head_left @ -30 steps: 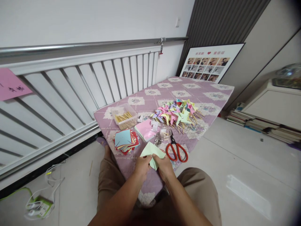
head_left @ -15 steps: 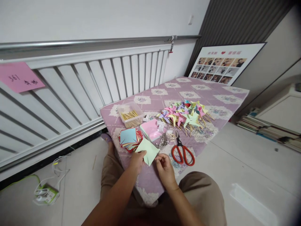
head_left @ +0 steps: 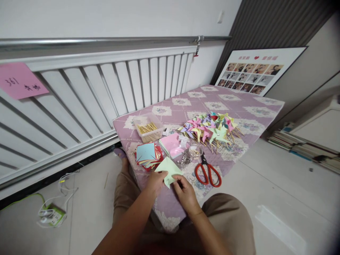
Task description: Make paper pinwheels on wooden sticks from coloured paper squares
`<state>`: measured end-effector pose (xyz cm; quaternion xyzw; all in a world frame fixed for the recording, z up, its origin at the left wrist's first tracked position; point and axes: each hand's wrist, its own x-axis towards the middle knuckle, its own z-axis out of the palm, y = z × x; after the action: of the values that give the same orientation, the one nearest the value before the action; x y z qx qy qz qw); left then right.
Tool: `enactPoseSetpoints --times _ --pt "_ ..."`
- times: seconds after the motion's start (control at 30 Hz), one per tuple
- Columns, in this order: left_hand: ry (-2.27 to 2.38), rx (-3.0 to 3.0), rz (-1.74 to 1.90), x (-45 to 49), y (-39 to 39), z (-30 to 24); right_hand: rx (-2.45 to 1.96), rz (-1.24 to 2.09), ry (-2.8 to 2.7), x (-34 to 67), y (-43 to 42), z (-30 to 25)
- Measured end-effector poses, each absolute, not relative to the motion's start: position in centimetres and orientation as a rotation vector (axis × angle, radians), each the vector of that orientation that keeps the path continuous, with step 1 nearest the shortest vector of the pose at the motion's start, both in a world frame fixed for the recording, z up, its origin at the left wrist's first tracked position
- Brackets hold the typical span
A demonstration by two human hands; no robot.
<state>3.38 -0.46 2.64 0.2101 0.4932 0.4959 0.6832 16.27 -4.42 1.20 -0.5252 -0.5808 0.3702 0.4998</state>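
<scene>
Above the near end of the cloth-covered table, a light green paper square is held between both my hands. My left hand pinches its left side, thumb on top. At the lower right corner, the fingers of my right hand are closed on the paper, where a flap looks slightly bent. Whether a small fastener is also in those fingers is hidden. Just beyond lie a stack of coloured paper squares, pink paper sheets and a small heap of metal fasteners. Red-handled scissors rest right of my right hand.
Finished paper pinwheels on sticks are piled mid-table. A clear box holds thin wooden sticks; a small round tub stands by the scissors. A white radiator runs along the left. A power strip lies on the floor.
My right hand has moved slightly left and onto the green paper, closing on its lower right corner. My left hand keeps its hold. The view has shifted a little.
</scene>
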Motion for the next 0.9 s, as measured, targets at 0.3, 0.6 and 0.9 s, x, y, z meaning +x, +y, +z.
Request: enactPoseSetpoints --times 0.3,0.6,0.9 --pt "1.135 0.531 1.101 3.5 -0.6 2.1 -1.303 0.884 -1.375 16.0 -3.7 1.0" --pt "1.128 0.577 1.09 3.5 -0.7 2.1 -1.365 0.767 -1.312 15.4 -3.3 0.2" --pt "1.135 0.575 1.098 3.6 -0.7 2.0 -1.396 0.7 -1.304 15.3 -3.2 0.3"
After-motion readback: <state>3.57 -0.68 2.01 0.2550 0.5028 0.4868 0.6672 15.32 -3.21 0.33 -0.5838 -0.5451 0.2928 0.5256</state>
